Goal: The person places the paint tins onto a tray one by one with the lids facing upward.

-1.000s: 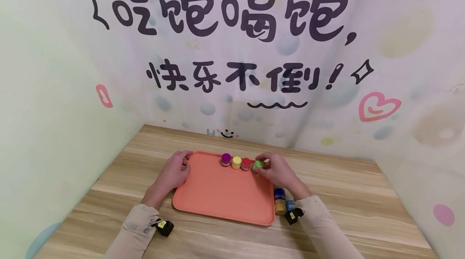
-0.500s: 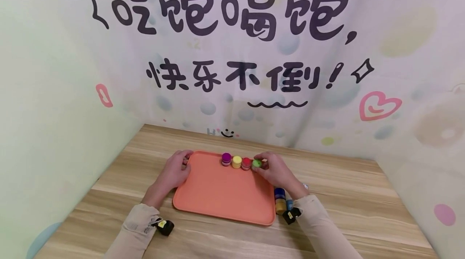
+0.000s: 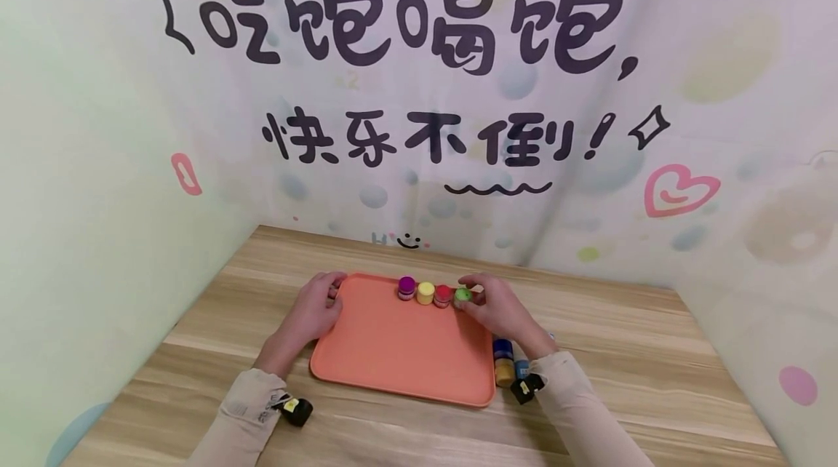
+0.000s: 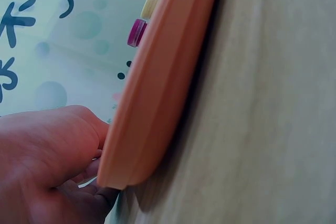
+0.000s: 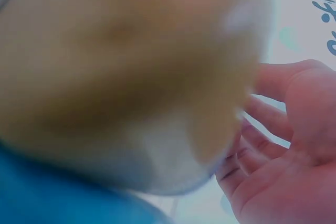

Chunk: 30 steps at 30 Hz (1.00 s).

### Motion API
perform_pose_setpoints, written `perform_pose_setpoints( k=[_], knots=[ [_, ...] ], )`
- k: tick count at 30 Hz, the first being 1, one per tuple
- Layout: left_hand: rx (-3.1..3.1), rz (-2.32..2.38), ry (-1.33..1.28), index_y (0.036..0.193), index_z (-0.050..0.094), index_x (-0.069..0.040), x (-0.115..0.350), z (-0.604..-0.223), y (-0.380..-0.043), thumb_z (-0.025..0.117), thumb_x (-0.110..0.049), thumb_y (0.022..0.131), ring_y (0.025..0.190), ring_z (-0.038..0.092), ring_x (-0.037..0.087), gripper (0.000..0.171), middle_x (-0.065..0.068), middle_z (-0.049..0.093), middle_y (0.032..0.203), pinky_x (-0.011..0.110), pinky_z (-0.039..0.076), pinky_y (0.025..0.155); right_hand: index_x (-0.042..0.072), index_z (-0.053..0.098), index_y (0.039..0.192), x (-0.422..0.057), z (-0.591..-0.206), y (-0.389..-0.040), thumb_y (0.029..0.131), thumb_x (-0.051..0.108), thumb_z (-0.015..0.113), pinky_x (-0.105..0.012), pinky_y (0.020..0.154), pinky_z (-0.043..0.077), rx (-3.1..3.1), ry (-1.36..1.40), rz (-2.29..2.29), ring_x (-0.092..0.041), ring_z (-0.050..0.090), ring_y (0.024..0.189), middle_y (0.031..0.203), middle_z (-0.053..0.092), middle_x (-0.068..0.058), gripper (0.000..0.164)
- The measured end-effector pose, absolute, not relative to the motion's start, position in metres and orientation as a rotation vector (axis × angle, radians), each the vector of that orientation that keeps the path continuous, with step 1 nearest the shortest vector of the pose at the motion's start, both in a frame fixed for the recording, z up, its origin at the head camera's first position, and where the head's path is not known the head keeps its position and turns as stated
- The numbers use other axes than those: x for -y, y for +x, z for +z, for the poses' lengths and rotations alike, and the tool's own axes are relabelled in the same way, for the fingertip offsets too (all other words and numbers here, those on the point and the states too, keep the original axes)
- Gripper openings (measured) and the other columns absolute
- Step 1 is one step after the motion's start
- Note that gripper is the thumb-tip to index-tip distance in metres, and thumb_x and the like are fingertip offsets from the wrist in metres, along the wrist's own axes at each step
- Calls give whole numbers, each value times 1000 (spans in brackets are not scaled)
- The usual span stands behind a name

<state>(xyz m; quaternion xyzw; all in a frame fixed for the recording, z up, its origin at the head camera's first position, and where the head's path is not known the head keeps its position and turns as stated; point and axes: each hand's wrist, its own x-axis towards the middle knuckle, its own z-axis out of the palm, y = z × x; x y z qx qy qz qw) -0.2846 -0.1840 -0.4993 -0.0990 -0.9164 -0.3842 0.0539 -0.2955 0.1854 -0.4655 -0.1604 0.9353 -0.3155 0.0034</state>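
Note:
An orange tray [image 3: 399, 347] lies on the wooden table. Along its far edge stand a purple-lidded paint pot [image 3: 406, 288], a yellow one [image 3: 426, 293] and a red-lidded one [image 3: 442, 297] in a row. Beside the red pot, at the right end, my right hand [image 3: 500, 305] pinches a green-lidded pot [image 3: 463, 297] between thumb and fingers. My left hand [image 3: 316, 307] grips the tray's far left corner, its thumb at the rim in the left wrist view. In the right wrist view a large blurred shape partly hides the right hand [image 5: 310, 124], and the green pot cannot be made out.
Just off the tray's right edge are a blue-lidded pot [image 3: 503, 349], an ochre pot [image 3: 505, 372] and a light blue one [image 3: 521, 369], partly hidden by the right wrist camera [image 3: 527, 388]. A printed wall curtain [image 3: 419, 212] rises behind the table.
My right hand has shifted the green-lidded pot slightly left, closer to the red one, early in the span. The left hand and the tray have stayed in place.

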Motion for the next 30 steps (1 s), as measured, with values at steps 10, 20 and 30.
perform_pose_setpoints(
  k=[10,20,30],
  knots=[
    [2779,-1161,-315,145,60,6,185,-501,-285,63,2,101,108,66,29,44,23,64,129,44,60,91,10,71,139,-197,-450,-290,100,16,76,-42,87,64,-2918,-444,-1042,-23,71,100,132,74,-13,40],
    [2787,-1148,-315,145,60,5,185,-501,-285,64,2,101,108,67,29,45,23,64,130,45,61,91,6,72,134,-222,-444,-282,101,11,74,-41,87,63,-2965,-520,-1033,-23,72,97,117,78,-14,34],
    [2776,-1150,-324,145,60,5,185,-500,-284,64,2,101,108,67,30,44,23,64,130,45,61,92,6,73,132,-251,-447,-272,102,15,76,-34,84,62,-2991,-527,-1053,-21,73,97,119,78,-16,32]
  ],
)
